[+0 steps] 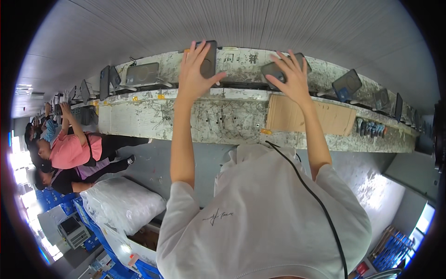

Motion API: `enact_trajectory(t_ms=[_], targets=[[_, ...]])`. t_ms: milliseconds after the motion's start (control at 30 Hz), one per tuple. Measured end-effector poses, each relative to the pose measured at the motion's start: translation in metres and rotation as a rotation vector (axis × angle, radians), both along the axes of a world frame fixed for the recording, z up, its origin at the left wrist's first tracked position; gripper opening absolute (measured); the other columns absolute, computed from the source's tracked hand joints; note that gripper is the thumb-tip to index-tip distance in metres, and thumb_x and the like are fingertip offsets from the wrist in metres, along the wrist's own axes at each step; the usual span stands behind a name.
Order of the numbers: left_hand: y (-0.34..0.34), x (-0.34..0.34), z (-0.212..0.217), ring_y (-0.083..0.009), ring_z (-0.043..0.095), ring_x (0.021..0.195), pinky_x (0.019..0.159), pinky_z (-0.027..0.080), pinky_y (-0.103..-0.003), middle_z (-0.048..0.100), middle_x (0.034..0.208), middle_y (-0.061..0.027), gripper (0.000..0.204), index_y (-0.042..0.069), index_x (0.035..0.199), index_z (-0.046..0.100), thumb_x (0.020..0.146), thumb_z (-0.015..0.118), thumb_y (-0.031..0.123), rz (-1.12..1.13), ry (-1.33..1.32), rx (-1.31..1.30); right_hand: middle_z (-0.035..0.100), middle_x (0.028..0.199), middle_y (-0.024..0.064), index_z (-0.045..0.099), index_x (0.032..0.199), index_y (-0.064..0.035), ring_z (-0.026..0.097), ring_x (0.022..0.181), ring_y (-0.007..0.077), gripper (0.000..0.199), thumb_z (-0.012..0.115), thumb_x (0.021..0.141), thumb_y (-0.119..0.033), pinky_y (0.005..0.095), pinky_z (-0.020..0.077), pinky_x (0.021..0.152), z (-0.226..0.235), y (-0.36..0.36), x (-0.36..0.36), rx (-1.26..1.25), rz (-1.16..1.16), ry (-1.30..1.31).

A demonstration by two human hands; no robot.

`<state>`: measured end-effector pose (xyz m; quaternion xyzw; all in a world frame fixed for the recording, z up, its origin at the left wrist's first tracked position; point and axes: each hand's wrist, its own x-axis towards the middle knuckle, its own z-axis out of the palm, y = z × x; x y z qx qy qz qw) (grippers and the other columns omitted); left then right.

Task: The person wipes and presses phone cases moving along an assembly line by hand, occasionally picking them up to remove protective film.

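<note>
My left hand reaches to the far strip of the bench, fingers stretched and thumb out to the right. It touches or hovers over a dark phone case with a ring mark on its back; which, I cannot tell. Farther right, my right hand is spread over another dark phone case, which lies tilted and partly hidden beneath the fingers. Neither hand plainly closes round its case. Left of my left hand, a similar grey case rests on the line.
More cases line the far strip, including a tilted one at right. Cardboard lies on the scuffed white bench, near small bottle-like items. At left, people work along the line beside a large plastic bag.
</note>
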<state>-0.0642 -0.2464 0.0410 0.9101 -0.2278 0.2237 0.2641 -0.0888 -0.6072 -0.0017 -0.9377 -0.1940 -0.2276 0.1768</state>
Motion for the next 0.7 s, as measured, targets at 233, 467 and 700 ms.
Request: enact_trajectory(t_ms=[233, 467, 700], targets=[[-0.094, 0.042, -0.037, -0.0400, 0.032, 0.169, 0.136, 0.026, -0.061, 0.045, 0.178, -0.0145, 0.136, 0.009, 0.168, 0.052, 0.061, 0.095, 0.081, -0.201, 0.287, 0.070, 0.067, 0.157, 0.0135, 0.074, 0.142, -0.0068, 0.045, 0.162, 0.0403, 0.044, 0.077, 0.103, -0.027, 0.0620, 0.0255, 0.133, 0.055, -0.032, -0.017, 0.666, 0.075, 0.059], [-0.150, -0.050, -0.080, -0.0444, 0.047, 0.158, 0.127, 0.039, -0.053, 0.052, 0.169, -0.0252, 0.061, 0.002, 0.160, 0.054, 0.106, 0.074, 0.019, -0.144, 0.342, -0.634, 0.073, 0.141, 0.0171, 0.076, 0.135, -0.0078, 0.058, 0.147, 0.0416, 0.035, 0.076, 0.104, -0.026, 0.0559, 0.0416, 0.126, 0.068, 0.074, 0.010, 0.749, 0.418, 0.278], [-0.123, -0.208, -0.082, -0.0289, 0.075, 0.117, 0.106, 0.055, -0.040, 0.081, 0.126, -0.0175, 0.019, -0.003, 0.119, 0.079, 0.106, 0.067, 0.003, 0.078, 0.711, -0.780, 0.054, 0.169, 0.0102, 0.060, 0.162, -0.0233, 0.042, 0.162, 0.0380, 0.070, 0.055, 0.110, -0.069, 0.0773, 0.0284, 0.126, -0.006, 0.146, 0.025, -0.047, -0.013, 0.047]])
